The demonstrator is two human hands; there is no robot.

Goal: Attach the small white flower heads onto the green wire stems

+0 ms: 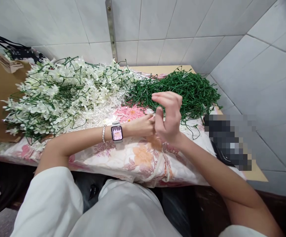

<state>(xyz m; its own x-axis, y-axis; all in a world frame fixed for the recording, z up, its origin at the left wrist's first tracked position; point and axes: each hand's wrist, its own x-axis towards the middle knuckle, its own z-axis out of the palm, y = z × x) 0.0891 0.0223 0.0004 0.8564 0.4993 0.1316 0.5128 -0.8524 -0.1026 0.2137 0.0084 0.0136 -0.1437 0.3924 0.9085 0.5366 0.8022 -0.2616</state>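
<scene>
My right hand (169,117) is raised above the cloth, its fingers bent and its thumb held apart from them; nothing shows in the gap. Just left of it, and partly covered by it, my left hand (144,126) is closed with the fingers curled in. Anything it holds is too small or hidden to make out. Behind my hands lies a tangled heap of green plastic stems (187,90). A large pile of white artificial flowers (83,82) fills the table to the left, many on green stems. A watch (117,132) and a bracelet (103,134) are on my left wrist.
A floral cloth (95,159) covers the table, with a printed pink flower (130,113) showing between the heaps. A cardboard box (2,98) stands at the left edge. On the right lies a dark, blurred-out object (228,141). A tiled wall (172,49) closes off the back.
</scene>
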